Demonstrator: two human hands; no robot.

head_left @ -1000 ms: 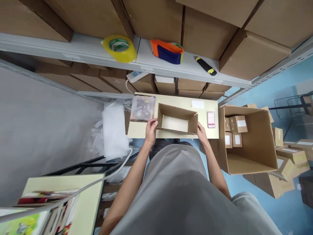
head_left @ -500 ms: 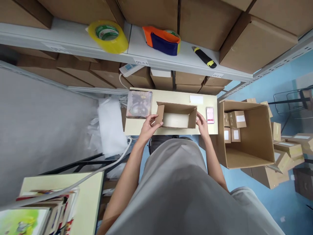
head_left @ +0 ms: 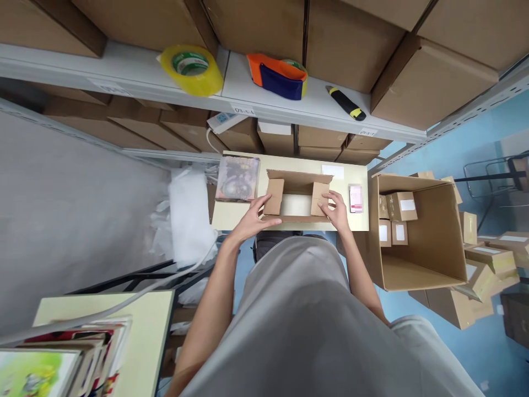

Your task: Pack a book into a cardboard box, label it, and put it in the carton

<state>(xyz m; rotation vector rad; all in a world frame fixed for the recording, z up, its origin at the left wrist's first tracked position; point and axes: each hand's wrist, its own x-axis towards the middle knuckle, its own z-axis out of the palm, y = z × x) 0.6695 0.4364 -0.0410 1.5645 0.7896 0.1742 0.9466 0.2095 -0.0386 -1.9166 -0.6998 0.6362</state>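
Note:
A small cardboard box (head_left: 296, 219) stands on the pale table, its two short end flaps folded in over the opening. Through the gap between the flaps a white patch shows. My left hand (head_left: 253, 219) grips the near left corner, its fingers at the left flap (head_left: 274, 197) and its thumb along the front edge. At the other end, my right hand (head_left: 336, 210) has its fingers bent onto the right flap (head_left: 318, 198). Left of the box lies a dark picture-covered flat package (head_left: 237, 177). A phone (head_left: 355, 198) with a lit screen rests to the right.
Overhead, a shelf (head_left: 231, 88) bears yellow tape (head_left: 192, 70), a tape dispenser (head_left: 278, 77) and a utility knife (head_left: 346, 103). A large open carton (head_left: 430, 237) at the right holds several small boxes. Stacked books (head_left: 74, 353) lie lower left; a white cable crosses there.
Both end flaps have come inward over the box opening. My right hand has moved left onto the right flap, and my left hand has slid slightly down to the near corner.

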